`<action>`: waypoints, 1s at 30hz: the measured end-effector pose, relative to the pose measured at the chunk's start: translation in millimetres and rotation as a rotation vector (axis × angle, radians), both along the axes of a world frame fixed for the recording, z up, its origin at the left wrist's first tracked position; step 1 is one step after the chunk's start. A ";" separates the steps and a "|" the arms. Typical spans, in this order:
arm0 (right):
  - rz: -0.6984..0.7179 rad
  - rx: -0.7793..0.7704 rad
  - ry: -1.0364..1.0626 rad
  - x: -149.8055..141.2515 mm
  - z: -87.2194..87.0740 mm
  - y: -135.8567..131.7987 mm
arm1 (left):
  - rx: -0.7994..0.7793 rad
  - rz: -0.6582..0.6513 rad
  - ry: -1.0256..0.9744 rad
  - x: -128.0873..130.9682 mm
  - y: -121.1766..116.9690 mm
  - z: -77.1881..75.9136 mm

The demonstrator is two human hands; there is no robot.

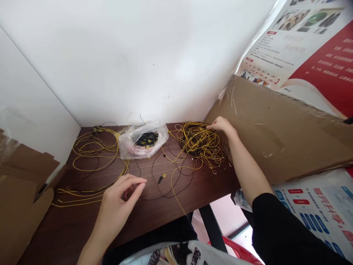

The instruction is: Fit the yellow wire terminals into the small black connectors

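Observation:
My left hand (122, 197) hovers over the front of the brown table with thumb and forefinger pressed together. Whatever is in that pinch is too small to make out. At the upper right edge of a tangled heap of yellow and black wires (200, 141), my right hand (222, 127) has its fingertips closed on a wire. One yellow wire (174, 186) runs from the heap to the table's front edge. Between the hands lie a small black part (160, 180) and a small yellow ring (164, 175). Thin black wires loop around them.
An open clear plastic bag (127, 145) of small black and yellow parts stands near the white wall. Coiled yellow wires (95, 145) lie on the left, with straight wire ends in front. Cardboard (259, 121) borders the right side; more cardboard (22, 206) stands left.

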State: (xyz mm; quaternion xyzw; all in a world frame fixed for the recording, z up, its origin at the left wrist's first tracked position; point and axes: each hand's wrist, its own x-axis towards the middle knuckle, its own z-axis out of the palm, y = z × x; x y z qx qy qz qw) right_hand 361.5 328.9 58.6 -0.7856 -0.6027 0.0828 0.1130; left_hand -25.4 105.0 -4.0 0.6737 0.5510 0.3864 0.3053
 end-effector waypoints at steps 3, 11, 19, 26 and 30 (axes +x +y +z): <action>-0.010 -0.015 0.055 -2.4 4.6 -0.5 | 0.002 0.008 0.000 -1.9 -0.7 -0.6; 0.286 0.514 0.601 -34.3 46.2 -32.6 | -0.006 0.001 -0.075 1.7 2.4 7.2; 0.566 0.903 0.677 -81.5 100.6 -74.5 | 0.132 -0.065 -0.317 45.3 48.6 50.1; 0.749 0.761 0.656 -116.9 95.9 -101.0 | 0.186 -0.292 -0.433 125.5 121.0 71.0; 0.810 0.693 0.673 -122.1 85.6 -104.3 | 0.223 -0.356 -0.425 149.4 137.9 74.0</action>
